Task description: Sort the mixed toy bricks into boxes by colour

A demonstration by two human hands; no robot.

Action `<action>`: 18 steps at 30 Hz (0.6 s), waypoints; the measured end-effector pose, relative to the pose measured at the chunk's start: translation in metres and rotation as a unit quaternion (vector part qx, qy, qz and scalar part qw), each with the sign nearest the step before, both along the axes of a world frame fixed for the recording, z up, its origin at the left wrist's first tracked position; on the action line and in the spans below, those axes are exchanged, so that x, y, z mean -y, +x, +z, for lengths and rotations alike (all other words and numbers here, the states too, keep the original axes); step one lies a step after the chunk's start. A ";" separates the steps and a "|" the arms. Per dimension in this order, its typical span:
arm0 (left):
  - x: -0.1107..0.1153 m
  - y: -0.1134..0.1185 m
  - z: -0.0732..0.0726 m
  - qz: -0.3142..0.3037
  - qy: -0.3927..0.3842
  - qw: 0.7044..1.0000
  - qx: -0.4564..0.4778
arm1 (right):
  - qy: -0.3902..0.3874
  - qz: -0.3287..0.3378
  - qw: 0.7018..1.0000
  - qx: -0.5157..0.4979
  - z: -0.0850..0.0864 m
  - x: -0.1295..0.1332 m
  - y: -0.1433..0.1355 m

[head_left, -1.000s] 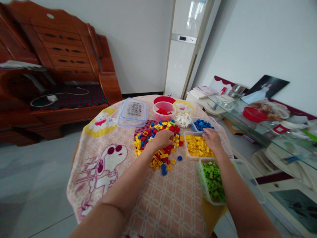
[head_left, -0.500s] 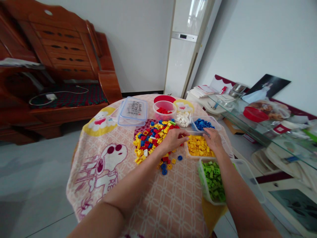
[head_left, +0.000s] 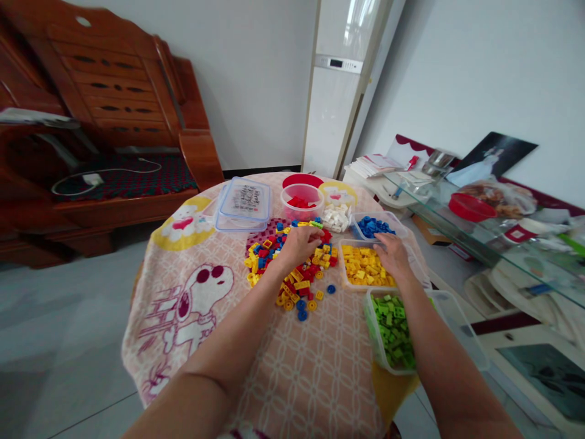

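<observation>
My left hand (head_left: 299,245) hovers over or touches a mixed pile of toy building bricks (head_left: 301,285), red, yellow, blue and a few white and green. Its fingers point right, slightly bent and apart, and no brick shows between them. My right hand (head_left: 393,253) is at the right rim of a clear box of yellow bricks (head_left: 364,266), fingers loosely spread, with nothing visible in them. Just beyond it lies a box of blue bricks (head_left: 372,227). Under my right forearm stands a box of green bricks (head_left: 392,332), partly covered by the arm.
A round tub with red bricks (head_left: 301,202) and a heap of white bricks (head_left: 337,217) stand at the back. Stacked clear lids (head_left: 245,204) lie back left. Loose blue wheels (head_left: 331,289) sit near the pile. A glass shelf (head_left: 475,244) borders the table's right.
My left hand has moved left from beside the yellow box back over the mixed pile. My right hand has stayed about where it was.
</observation>
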State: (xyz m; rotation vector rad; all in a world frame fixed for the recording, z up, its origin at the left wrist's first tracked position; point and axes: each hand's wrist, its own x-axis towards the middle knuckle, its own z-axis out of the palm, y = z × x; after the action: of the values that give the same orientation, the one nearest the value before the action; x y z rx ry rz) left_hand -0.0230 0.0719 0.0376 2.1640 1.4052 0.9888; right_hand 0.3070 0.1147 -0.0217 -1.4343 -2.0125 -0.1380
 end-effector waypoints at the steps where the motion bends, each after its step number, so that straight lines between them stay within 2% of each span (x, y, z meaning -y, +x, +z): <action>1: 0.000 -0.002 -0.001 0.007 0.000 1.000 -0.026 | -0.001 -0.002 1.000 0.000 0.000 0.000 0.000; 5: -0.001 0.001 -0.009 0.021 -0.023 0.990 -0.137 | -0.001 0.000 1.000 0.008 0.000 0.000 0.001; 10: 0.000 0.010 -0.020 0.018 -0.040 0.979 -0.200 | 0.000 -0.002 1.000 0.014 0.000 0.000 0.001; 18: 0.000 0.007 -0.014 0.015 -0.056 0.969 -0.239 | 0.000 0.005 1.000 0.012 -0.001 -0.001 0.003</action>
State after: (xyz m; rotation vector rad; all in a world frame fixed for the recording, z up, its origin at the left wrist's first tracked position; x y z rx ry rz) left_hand -0.0157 0.0724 0.0232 2.3981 1.6564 0.3899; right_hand 0.3101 0.1162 -0.0226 -1.4296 -2.0393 -0.1513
